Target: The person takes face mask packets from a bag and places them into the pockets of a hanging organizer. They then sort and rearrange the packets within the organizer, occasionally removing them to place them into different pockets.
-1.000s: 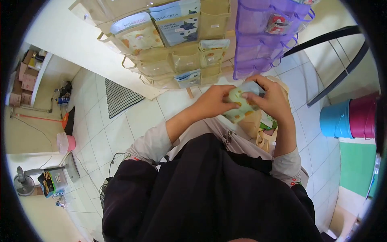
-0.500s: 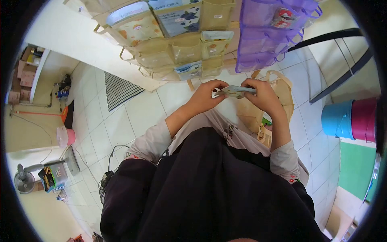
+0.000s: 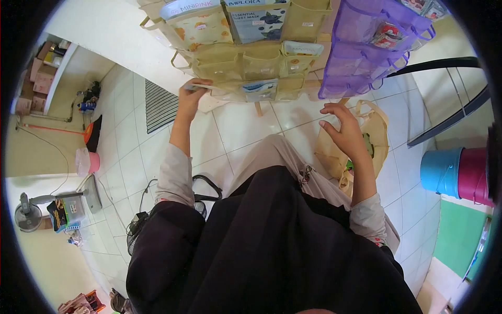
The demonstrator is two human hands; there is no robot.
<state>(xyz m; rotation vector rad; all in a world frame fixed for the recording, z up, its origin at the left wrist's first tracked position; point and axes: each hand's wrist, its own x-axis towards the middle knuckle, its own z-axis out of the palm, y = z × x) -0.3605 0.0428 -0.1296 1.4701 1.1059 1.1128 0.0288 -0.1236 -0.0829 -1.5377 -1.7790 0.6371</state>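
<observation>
My left hand (image 3: 188, 102) is raised at the lower left corner of the beige hanging pocket organizer (image 3: 222, 70). Its fingers pinch a thin flat packet (image 3: 201, 86), seen nearly edge-on, so its print is hidden. My right hand (image 3: 345, 131) holds nothing; thumb and fingers are apart, above the open beige tote bag (image 3: 380, 123). Sheet mask packets, such as the blueberry one (image 3: 257, 23) and an orange-patterned one (image 3: 201, 27), stand in the upper pockets. A bluish packet (image 3: 260, 90) sits in the bottom row.
A purple pocket organizer (image 3: 349, 57) hangs to the right of the beige one. Blue (image 3: 441, 170) and magenta (image 3: 473, 175) buckets stand far right, below a black curved frame (image 3: 452, 123). A striped mat (image 3: 158, 104) lies on the tiled floor at left.
My hands have parted. The left has moved left and up to the beige organizer with the packet; the right has let go of it and opened. The view has shifted slightly.
</observation>
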